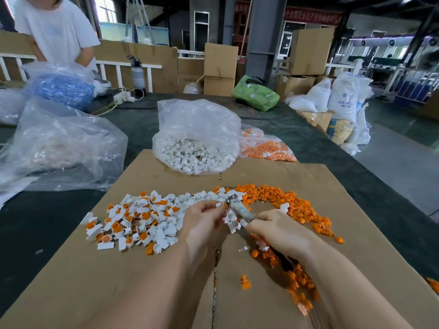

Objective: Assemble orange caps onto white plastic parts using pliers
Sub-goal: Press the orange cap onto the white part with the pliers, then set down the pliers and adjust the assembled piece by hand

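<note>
1. We see two hands: left hand [204, 222] and right hand [280, 231], at six o'clock.
2. One pair of pliers [240, 208] between them.
3. One cardboard sheet [118, 281] under them.
4. White plastic parts [142, 224], too many to count, at nine o'clock.
5. Orange caps [304, 207], too many to count, at three o'clock.
6. Two clear bags at twelve o'clock: bag of white parts [197, 129] and bag of orange caps [266, 146].
7. One other person [57, 29], at eleven o'clock.

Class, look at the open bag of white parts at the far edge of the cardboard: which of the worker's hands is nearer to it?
Left. The left hand lies almost straight below the bag of white parts; the right hand, gripping the pliers, sits lower and off to the right.
</note>
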Motion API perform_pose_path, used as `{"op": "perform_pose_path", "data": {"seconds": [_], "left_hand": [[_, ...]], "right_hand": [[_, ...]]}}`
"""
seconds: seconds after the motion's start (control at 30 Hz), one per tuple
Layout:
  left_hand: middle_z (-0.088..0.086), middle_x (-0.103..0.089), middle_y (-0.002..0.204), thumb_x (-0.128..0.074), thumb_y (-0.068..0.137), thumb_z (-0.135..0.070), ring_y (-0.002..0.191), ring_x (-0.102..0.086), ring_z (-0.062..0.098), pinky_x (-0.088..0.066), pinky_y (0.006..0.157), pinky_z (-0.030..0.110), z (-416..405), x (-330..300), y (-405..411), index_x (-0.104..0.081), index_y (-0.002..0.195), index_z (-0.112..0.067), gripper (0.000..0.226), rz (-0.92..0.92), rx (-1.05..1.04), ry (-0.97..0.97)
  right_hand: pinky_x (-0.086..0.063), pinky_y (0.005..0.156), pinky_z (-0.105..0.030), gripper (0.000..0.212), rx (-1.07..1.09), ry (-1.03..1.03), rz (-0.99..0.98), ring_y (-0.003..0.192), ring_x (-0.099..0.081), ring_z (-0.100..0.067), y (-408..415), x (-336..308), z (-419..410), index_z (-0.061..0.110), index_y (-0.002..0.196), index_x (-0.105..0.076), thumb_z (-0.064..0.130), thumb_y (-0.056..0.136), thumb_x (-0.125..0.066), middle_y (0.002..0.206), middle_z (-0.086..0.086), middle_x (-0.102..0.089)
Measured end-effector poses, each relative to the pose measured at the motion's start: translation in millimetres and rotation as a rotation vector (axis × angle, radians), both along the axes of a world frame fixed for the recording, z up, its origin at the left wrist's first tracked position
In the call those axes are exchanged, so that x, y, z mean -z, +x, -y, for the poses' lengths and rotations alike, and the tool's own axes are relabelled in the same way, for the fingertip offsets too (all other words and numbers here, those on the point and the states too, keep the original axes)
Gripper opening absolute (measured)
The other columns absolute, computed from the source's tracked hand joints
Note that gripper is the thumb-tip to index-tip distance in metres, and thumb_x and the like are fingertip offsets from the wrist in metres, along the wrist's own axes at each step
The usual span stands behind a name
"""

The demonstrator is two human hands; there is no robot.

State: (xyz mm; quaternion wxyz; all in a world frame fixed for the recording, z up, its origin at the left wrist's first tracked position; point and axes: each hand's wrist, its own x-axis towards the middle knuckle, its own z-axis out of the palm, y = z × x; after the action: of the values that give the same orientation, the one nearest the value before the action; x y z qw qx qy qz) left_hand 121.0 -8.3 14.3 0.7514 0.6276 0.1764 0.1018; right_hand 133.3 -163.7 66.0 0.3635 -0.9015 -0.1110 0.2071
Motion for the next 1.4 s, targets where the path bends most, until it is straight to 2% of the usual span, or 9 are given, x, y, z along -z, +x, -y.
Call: {"op": "perform_pose_path", "data": {"seconds": [0.1,0.27,0.4,0.53,0.67,0.97,1.1,1.27,1.4], "left_hand": [[0.005,-0.061,0.065,-0.062,0.088,-0.004,0.042,-0.053,0.002,-0.039,0.040,0.013,-6,-3,3,-0.065,0.089,0.001,0.005,-0.018,-0.023,-0.016],[0.007,-0.057,0.062,-0.061,0.088,-0.001,0.047,-0.047,0.011,-0.037,0.039,0.014,-10,-2,3,-0.063,0.079,-0.001,0.009,-0.045,-0.037,-0.022],[0.005,-0.058,0.062,-0.060,0.088,0.000,0.045,-0.048,0.008,-0.037,0.041,0.013,-10,-1,3,-0.064,0.081,-0.001,0.009,-0.050,-0.044,-0.014],[0.003,-0.058,0.055,-0.061,0.087,0.001,0.037,-0.049,0.004,-0.037,0.037,0.013,-8,-3,2,-0.064,0.083,0.003,0.006,-0.046,-0.049,-0.051],[0.003,-0.056,0.052,-0.062,0.087,-0.001,0.034,-0.048,0.003,-0.036,0.036,0.013,-5,-6,1,-0.064,0.086,0.004,0.005,-0.067,-0.050,-0.068],[0.007,-0.056,0.059,-0.060,0.088,0.001,0.035,-0.046,0.001,-0.036,0.036,0.012,2,-5,-2,-0.065,0.090,0.005,0.006,-0.057,-0.064,-0.091],[0.006,-0.056,0.057,-0.061,0.088,0.000,0.036,-0.049,0.002,-0.037,0.036,0.012,4,-2,-4,-0.064,0.088,0.004,0.005,-0.044,-0.083,-0.139],[-0.005,-0.062,0.065,-0.067,0.085,-0.014,0.050,-0.053,-0.001,-0.038,0.046,0.010,-1,19,-10,-0.069,0.094,-0.013,0.010,-0.035,-0.010,0.218],[-0.020,-0.062,0.091,-0.059,0.092,-0.020,0.083,-0.056,-0.009,-0.036,0.068,0.001,0,26,-12,-0.069,0.106,-0.024,0.018,0.001,0.116,0.535]], "right_hand": [[-0.033,0.053,-0.027,0.026,-0.030,0.050,-0.106,0.052,-0.045,-0.016,-5,-6,-1,0.014,0.062,-0.049,0.027,0.084,-0.051,0.061,-0.005,-0.057],[-0.042,0.048,-0.023,0.017,-0.015,0.160,-0.247,0.064,-0.058,-0.024,-5,-6,-5,0.012,0.069,-0.050,0.019,0.085,-0.051,0.057,-0.004,-0.054],[-0.046,0.049,-0.026,0.010,-0.032,0.149,-0.257,0.058,-0.058,-0.023,-7,-5,-7,0.010,0.074,-0.051,0.015,0.083,-0.048,0.061,-0.006,-0.057],[-0.043,0.048,-0.025,0.008,-0.047,0.073,-0.191,0.056,-0.056,-0.022,-8,-5,-9,0.010,0.085,-0.051,0.016,0.083,-0.048,0.065,-0.007,-0.060],[-0.035,0.053,-0.025,0.009,-0.066,-0.048,-0.014,0.056,-0.048,-0.017,-10,-4,-12,0.015,0.076,-0.045,0.020,0.084,-0.047,0.068,-0.005,-0.054],[-0.029,0.051,-0.025,0.017,-0.069,-0.060,0.129,0.053,-0.037,-0.014,-13,10,-11,0.016,0.074,-0.040,0.019,0.089,-0.048,0.069,0.000,-0.041],[-0.035,0.054,-0.029,0.018,0.042,0.072,0.093,0.055,-0.045,-0.017,-10,18,-4,0.012,0.075,-0.047,0.024,0.083,-0.058,0.067,-0.006,-0.050],[-0.043,0.064,-0.030,0.030,0.253,-0.242,0.385,0.081,-0.056,-0.016,8,32,14,0.019,0.098,-0.054,0.045,0.083,-0.058,0.091,0.002,-0.060],[-0.046,0.077,-0.031,0.048,0.297,-0.544,0.538,0.101,-0.053,-0.019,22,46,27,0.021,0.109,-0.054,0.061,0.082,-0.055,0.108,0.002,-0.056]]}}
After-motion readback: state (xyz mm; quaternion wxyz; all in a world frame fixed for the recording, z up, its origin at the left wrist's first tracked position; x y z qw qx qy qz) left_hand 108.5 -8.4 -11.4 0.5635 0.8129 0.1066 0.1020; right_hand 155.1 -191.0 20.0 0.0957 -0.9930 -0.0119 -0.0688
